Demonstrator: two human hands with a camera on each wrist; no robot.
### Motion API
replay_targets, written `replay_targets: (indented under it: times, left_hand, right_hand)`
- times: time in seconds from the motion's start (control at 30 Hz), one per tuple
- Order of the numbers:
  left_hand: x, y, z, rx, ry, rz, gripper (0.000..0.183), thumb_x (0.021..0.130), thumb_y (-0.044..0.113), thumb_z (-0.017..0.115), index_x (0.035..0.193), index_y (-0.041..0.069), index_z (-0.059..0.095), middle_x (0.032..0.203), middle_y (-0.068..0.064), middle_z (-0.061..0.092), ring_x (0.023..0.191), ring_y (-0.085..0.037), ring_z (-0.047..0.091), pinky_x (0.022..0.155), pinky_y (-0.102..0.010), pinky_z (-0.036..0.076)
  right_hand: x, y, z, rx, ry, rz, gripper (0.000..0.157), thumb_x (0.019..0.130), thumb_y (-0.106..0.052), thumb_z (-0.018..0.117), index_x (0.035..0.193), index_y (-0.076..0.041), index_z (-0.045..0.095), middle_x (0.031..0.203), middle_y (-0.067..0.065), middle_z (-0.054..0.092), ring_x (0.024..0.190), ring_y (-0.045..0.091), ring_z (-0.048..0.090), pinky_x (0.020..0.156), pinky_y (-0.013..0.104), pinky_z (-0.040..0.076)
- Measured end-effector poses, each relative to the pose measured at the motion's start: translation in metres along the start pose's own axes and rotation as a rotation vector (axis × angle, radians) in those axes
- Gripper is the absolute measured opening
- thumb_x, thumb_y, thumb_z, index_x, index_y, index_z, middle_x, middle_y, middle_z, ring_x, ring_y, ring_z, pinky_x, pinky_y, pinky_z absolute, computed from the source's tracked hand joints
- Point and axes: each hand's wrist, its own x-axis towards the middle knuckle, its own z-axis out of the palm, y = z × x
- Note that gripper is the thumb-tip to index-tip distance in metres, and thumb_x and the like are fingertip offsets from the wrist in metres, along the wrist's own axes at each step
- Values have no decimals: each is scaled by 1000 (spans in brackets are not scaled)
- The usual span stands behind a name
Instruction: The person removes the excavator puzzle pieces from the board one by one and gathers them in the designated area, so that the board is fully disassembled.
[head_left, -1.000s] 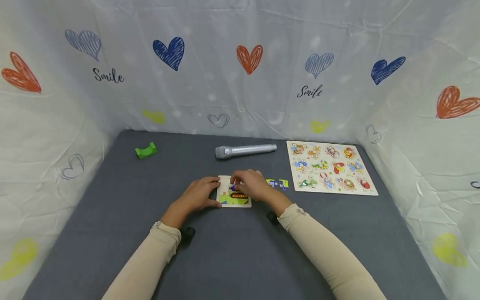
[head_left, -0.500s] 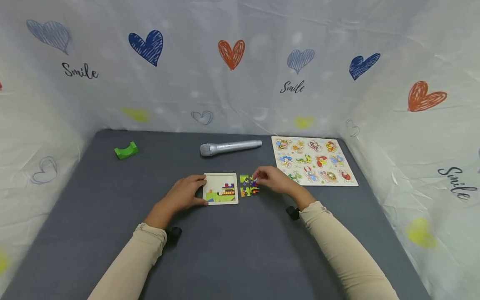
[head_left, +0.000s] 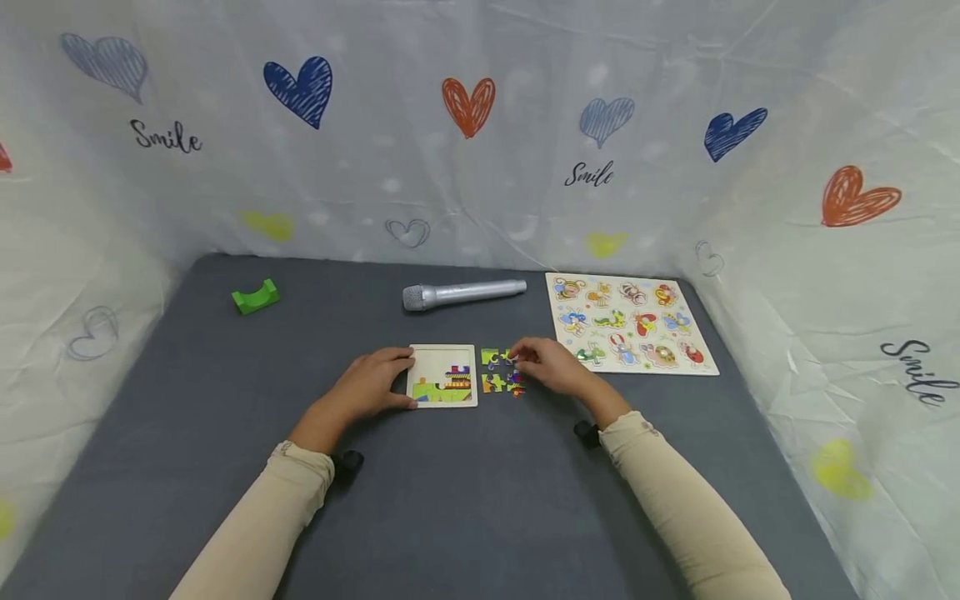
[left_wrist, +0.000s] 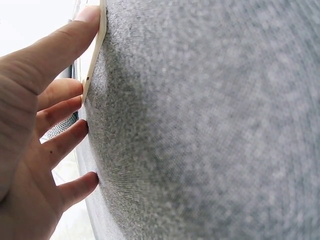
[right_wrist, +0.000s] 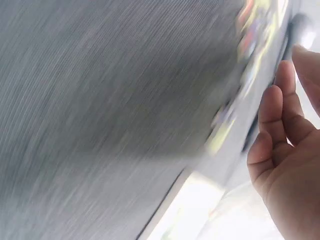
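Evidently, the left hand (head_left: 363,385), fingers spread wide, braces the left rim of the jigsaw tray (head_left: 435,362) on the gray tabletop (head_left: 450,500), presumably against sliding. Loose jigsaw pieces (head_left: 492,383) lie just beside the right rim, within easy reach; the right hand (head_left: 551,366) partly covers them, fingers narrow, any pinch indeterminable.

Staged tabletop booth: wrinkled white sheets (head_left: 390,108) printed with coloured hearts (head_left: 302,92) and black "Smile" lettering (head_left: 167,137) enclose a grey cloth-covered table (head_left: 450,500).
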Motion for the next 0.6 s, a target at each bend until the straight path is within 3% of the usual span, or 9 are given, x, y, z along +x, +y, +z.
replay_targets:
  times: [0.13,0.3,0.43,0.6]
  left_hand:
    - [1,0,-1,7,5,11,77,80,46,77,140,4,53,150,-12,42,139,-32,37,108,-59,33]
    - [0,1,2,11,1,8,76,80,46,77,139,4,53,150,-13,43,139,-31,37,108,-59,33]
    - [0,1,4,-2,0,3,77,80,46,77,139,4,53,150,-12,42,140,-30,36,109,-59,33]
    - [3,-2,5,0,11,8,76,80,45,77,140,4,53,150,-11,43,139,-30,37,109,-58,33]
  right_hand:
    - [7,-21,15,-116,16,-85,22,96,-19,63,114,-9,68,97,2,68,88,16,62,82,39,48]
    - [17,-43,38,-294,54,-191,30,91,-24,69,117,-10,70,86,-2,66,79,15,59,67,36,41]
    - [22,-48,50,-377,95,-179,33,87,-30,74,113,-11,72,83,-2,65,78,17,60,67,38,44]
    - [24,-53,53,-387,152,-116,32,82,-33,79,107,-14,72,92,0,65,87,22,60,74,42,46]
